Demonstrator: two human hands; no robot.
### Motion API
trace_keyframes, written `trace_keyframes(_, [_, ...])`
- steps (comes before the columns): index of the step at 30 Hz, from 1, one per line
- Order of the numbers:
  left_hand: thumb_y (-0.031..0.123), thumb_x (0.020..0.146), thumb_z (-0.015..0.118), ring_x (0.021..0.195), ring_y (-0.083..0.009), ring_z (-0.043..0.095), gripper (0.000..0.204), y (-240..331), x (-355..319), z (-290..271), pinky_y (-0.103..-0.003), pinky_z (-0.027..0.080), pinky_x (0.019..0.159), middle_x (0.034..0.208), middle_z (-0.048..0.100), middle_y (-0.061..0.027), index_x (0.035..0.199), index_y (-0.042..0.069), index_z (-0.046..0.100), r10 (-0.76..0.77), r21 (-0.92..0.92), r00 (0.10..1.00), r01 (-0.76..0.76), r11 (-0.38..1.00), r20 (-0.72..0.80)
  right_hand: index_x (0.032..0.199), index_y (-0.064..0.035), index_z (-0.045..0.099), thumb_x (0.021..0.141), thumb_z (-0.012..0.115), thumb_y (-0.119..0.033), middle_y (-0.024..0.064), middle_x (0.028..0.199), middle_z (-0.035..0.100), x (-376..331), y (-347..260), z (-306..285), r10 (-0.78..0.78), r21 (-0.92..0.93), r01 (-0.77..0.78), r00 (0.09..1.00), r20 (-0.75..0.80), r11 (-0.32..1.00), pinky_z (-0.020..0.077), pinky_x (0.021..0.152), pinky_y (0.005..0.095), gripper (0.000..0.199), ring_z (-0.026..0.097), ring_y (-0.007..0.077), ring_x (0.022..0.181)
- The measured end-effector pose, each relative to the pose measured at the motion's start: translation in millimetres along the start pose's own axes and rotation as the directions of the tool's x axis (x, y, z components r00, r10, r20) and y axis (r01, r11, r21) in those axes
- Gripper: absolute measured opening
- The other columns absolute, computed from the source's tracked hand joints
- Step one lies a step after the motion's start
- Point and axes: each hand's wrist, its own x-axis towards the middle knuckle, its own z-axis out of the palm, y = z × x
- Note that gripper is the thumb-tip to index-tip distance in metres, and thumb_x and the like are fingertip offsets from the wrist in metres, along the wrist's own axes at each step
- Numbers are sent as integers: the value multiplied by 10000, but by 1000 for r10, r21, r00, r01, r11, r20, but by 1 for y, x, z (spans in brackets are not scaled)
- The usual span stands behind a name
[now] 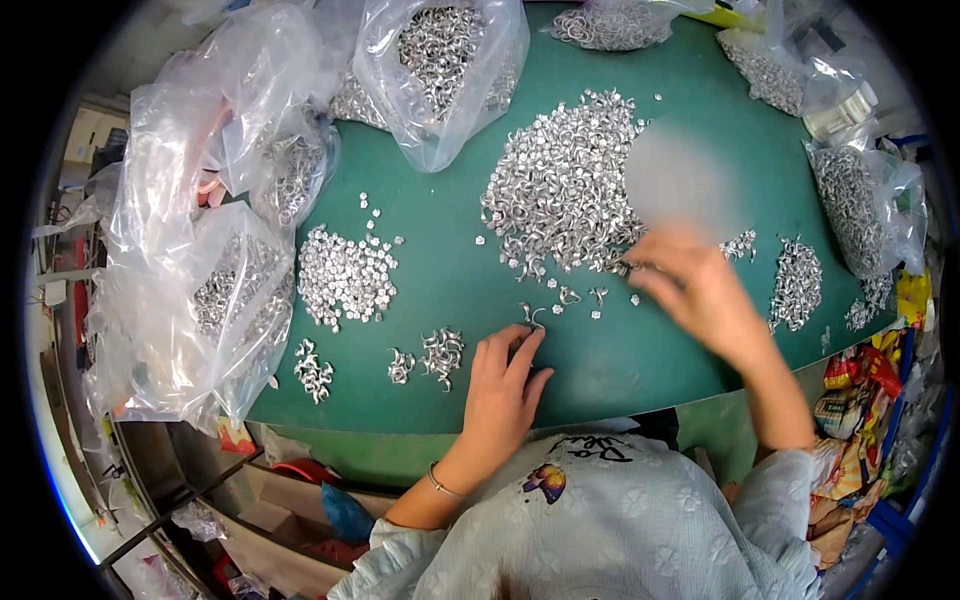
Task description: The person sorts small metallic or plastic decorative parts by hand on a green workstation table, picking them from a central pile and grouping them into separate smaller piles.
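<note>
Metal parts spread over the counter [450,270]

Large pile [560,190] at centre; smaller pile [345,275] to its left; bags [200,300] along the left edge; bagged parts [440,60] at the far edge.

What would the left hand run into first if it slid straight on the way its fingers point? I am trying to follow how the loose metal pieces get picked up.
The left hand points up the green table. It would probably first meet the few loose metal pieces at its fingertips, then the big pile.
</note>
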Motion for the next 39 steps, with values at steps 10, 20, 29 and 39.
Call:
trace_keyframes(10, [-37,753,712,1035,-328,526,428,-11,-21,12,-397,446,888,1150,535,-146,1162,-3,591,15,-99,1000,-17,995,-16,982,-4,641,745,711,-15,103,979,575,-50,-7,73,50,-28,-55,987,-154,998,464,756,390,247,557,298,869])
trace_keyframes(20, [92,700,803,1084,-349,483,697,-5,-15,7,-413,404,919,1216,484,-171,1312,18,478,-28,81,998,33,996,-57,1018,23,615,772,664,20,133,1008,539,-66,-29,81,168,-53,-176,977,-128,983,477,769,388,251,558,311,908])
trace_keyframes(29, [97,707,792,1075,-345,480,673,-7,-16,4,-416,386,911,1200,491,-168,1297,21,477,-48,-3,990,48,999,-129,1046,6,636,782,672,43,151,1008,596,-58,-54,99,188,361,-146,979,-84,921,513,751,363,268,617,334,887])
trace_keyframes(39, [93,715,783,936,-288,489,418,-5,-8,27,-393,351,781,1066,518,-104,1064,57,555,17,144,986,8,990,-167,972,-72,661,725,620,-46,72,1073,564,-18,-37,105,-86,-168,67,990,-109,984,391,764,358,252,508,242,953])
